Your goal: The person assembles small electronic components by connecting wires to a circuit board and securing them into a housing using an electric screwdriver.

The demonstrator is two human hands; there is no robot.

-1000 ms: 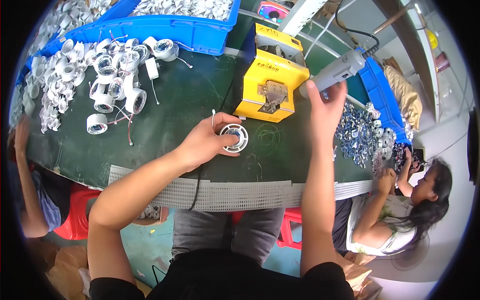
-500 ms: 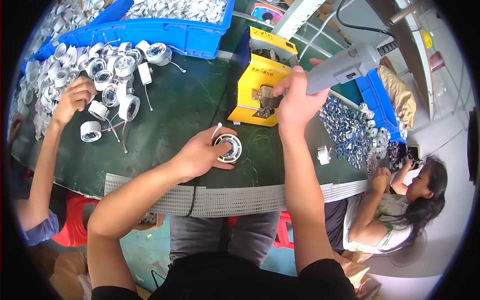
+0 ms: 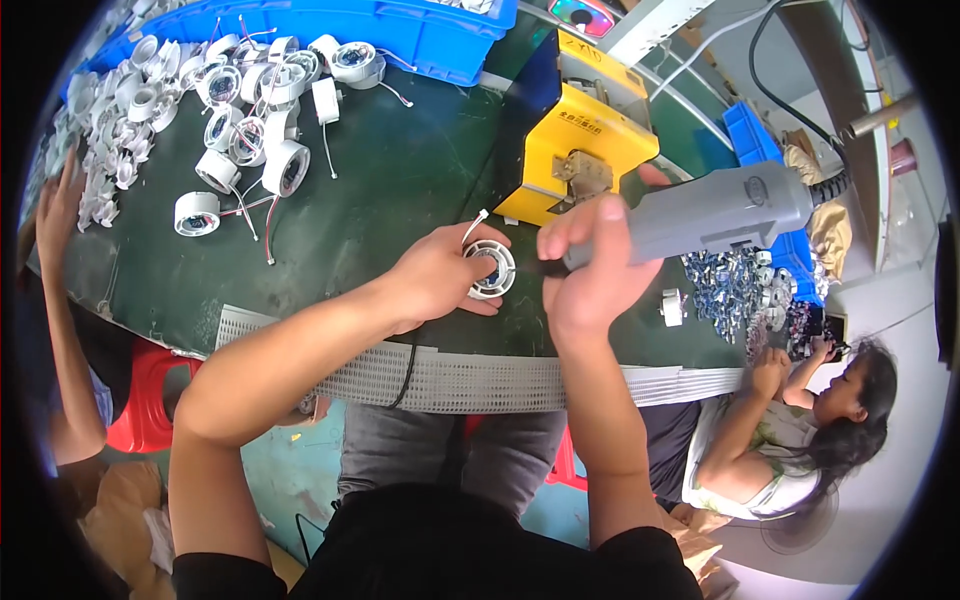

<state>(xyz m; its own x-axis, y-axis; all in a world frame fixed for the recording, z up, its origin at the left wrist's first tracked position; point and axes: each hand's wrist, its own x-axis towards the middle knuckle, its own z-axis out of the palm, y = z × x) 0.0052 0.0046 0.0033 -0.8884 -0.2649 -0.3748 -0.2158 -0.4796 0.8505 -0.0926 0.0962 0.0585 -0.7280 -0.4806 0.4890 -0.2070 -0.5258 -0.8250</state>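
My left hand (image 3: 432, 272) is closed on a round white plastic housing (image 3: 507, 267), its thumb over the dark blue circuit board inside. A short white wire with a small connector (image 3: 478, 221) sticks up beside the thumb. To its right, my right hand (image 3: 597, 268) grips a grey electric screwdriver (image 3: 715, 210). The tool lies almost level, its dark nose pointing left toward the housing without touching it; the bit is too blurred to make out. Behind them stands a yellow and black screw feeder (image 3: 570, 125) with a metal outlet on its front.
Several white housings with wires (image 3: 285, 165) are heaped at the far left, before a blue bin (image 3: 430, 45). One small white part (image 3: 672, 307) and a pile of small blue parts (image 3: 725, 290) lie right. A perforated grey strip (image 3: 480, 385) edges the table. Co-workers sit on both sides.
My right hand and the screwdriver have drawn back from the screw feeder's outlet toward the housing. The view has shifted slightly. At left, a co-worker's hand has moved away from the housings.
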